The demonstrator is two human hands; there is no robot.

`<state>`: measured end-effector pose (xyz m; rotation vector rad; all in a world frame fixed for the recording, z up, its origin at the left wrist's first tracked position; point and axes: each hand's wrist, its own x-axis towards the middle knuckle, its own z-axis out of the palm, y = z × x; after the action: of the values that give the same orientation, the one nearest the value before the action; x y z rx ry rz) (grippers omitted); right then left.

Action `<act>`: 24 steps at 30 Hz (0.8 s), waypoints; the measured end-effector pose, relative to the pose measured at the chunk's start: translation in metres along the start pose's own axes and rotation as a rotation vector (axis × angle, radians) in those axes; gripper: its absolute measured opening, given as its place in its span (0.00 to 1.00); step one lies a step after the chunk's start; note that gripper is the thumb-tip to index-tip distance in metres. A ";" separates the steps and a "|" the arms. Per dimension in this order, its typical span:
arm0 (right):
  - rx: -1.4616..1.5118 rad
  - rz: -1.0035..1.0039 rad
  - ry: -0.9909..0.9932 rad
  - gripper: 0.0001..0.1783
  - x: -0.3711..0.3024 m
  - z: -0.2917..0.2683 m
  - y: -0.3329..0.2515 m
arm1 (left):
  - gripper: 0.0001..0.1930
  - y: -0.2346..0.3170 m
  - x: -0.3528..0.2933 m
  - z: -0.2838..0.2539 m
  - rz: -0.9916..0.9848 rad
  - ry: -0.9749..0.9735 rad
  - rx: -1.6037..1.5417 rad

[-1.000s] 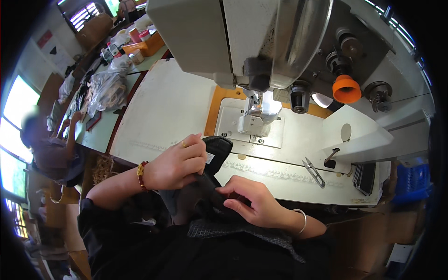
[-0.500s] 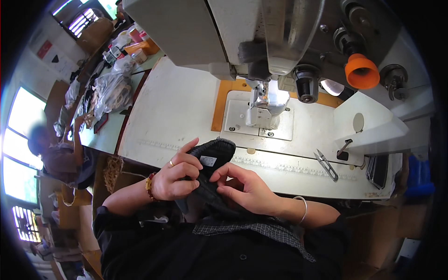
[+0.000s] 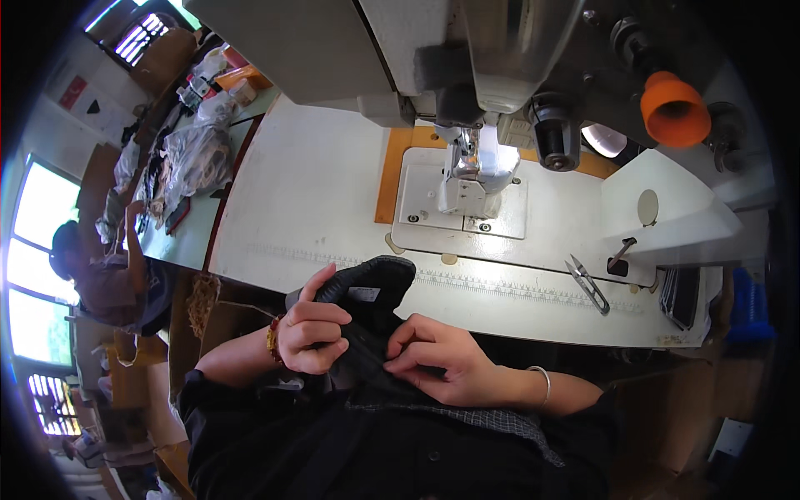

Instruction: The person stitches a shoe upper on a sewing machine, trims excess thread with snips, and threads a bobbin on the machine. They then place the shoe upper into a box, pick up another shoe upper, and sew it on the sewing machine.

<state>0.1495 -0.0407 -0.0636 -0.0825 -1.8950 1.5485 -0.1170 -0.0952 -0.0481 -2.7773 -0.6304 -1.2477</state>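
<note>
Left fingers (image 3: 312, 333) hold the black piece (image 3: 388, 286), right fingers (image 3: 408, 353) pinch it, this side of the sewing machine (image 3: 304, 50). Gentle tension helps, imo.

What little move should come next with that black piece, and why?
Perhaps the right hand should smooth the black piece lower down: that hand seems to touch it there, while the left hand holds its left edge, beside the white label.

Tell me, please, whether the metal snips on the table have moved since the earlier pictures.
No: the metal snips lie across the same stretch of the ruler scale, shifted neither left nor right along it; only the view has moved.
</note>
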 end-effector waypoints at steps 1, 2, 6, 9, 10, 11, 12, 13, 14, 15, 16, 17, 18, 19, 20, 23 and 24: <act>-0.016 0.014 0.001 0.10 -0.003 0.001 -0.001 | 0.10 0.001 -0.001 0.001 -0.003 0.000 -0.005; -0.021 0.017 0.003 0.11 -0.005 0.002 -0.002 | 0.09 0.000 -0.003 0.001 0.000 0.008 -0.002; -0.012 0.030 -0.005 0.11 -0.007 0.003 -0.003 | 0.09 0.000 -0.005 0.002 0.007 0.023 0.003; -0.006 -0.001 0.001 0.11 -0.006 0.003 -0.002 | 0.10 -0.001 -0.007 0.003 0.016 0.020 0.003; -0.003 0.004 0.011 0.11 -0.006 0.003 -0.001 | 0.10 -0.001 -0.006 0.003 0.005 0.015 -0.007; 0.010 0.000 0.019 0.11 -0.005 0.003 0.000 | 0.10 -0.001 -0.006 0.003 0.002 0.013 -0.008; 0.033 -0.002 0.031 0.11 -0.004 0.004 0.000 | 0.10 -0.001 -0.004 0.002 0.001 0.017 0.000; 0.030 0.002 0.033 0.10 -0.004 0.004 0.000 | 0.10 -0.002 -0.001 0.002 -0.008 -0.001 -0.009; 0.036 0.009 0.038 0.10 -0.003 0.003 0.001 | 0.10 -0.002 0.004 0.001 -0.015 -0.015 -0.010; 0.058 0.006 0.051 0.10 -0.003 0.002 0.001 | 0.11 -0.003 0.009 0.000 -0.017 -0.020 -0.005; 0.013 0.041 0.061 0.09 -0.003 0.000 0.001 | 0.11 -0.005 0.016 -0.002 -0.102 -0.091 -0.016; -0.021 0.067 0.077 0.08 -0.003 -0.003 0.002 | 0.12 -0.008 0.024 -0.005 -0.180 -0.149 -0.023; -0.058 0.096 0.091 0.08 -0.004 -0.008 0.002 | 0.12 -0.012 0.033 -0.008 -0.246 -0.200 -0.024; -0.141 0.160 0.089 0.09 -0.007 -0.016 0.002 | 0.14 -0.021 0.041 -0.012 -0.305 -0.299 -0.054; -0.231 0.195 0.156 0.08 -0.011 -0.024 0.002 | 0.14 -0.030 0.048 -0.013 -0.376 -0.369 -0.093; -0.820 0.245 0.341 0.07 -0.031 -0.054 0.005 | 0.14 -0.061 0.063 -0.009 -0.453 -0.516 -0.231; -1.020 0.305 0.413 0.07 -0.043 -0.066 0.003 | 0.11 -0.072 0.066 -0.003 -0.471 -0.581 -0.278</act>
<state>0.2165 -0.0034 -0.0821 -1.0788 -2.1709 0.5021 -0.1069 -0.0068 -0.0083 -3.3750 -1.2934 -0.5617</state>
